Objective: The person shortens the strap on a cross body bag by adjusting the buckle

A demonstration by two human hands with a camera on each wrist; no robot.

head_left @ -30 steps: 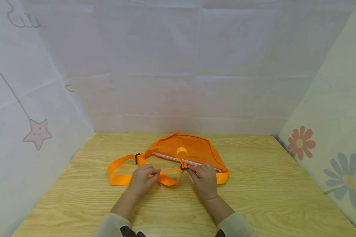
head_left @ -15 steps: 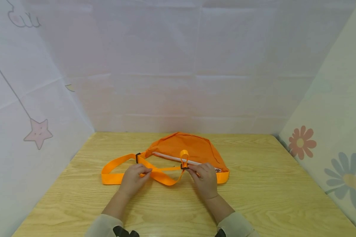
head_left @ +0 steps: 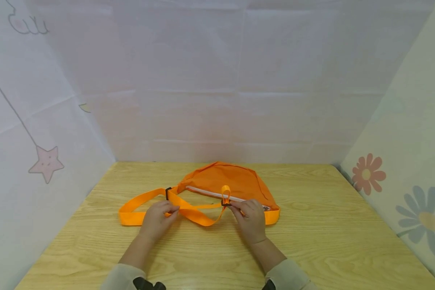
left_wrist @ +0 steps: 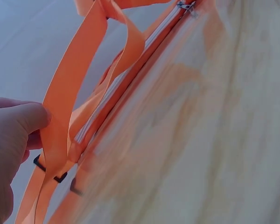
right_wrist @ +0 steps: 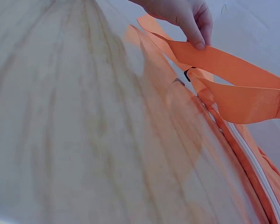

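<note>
An orange waist bag with a white zipper lies at the table's back, its strap spread in front and to the left. My left hand pinches the strap between thumb and fingers, seen closely in the left wrist view, where the strap hangs taut and flat. At the bag's right front, my right hand pinches a black slider buckle. A small strap loop stands up above that buckle. The right hand's fingers are outside the right wrist view, which shows the left hand instead.
A second black slider sits on the strap by the bag's left end. The wooden table is bounded by a pale sheet behind and printed sheets at both sides.
My left hand has moved left, drawing the strap along, and its left bend reaches farther out. The loop above the buckle has become smaller. My right hand has stayed in place.
</note>
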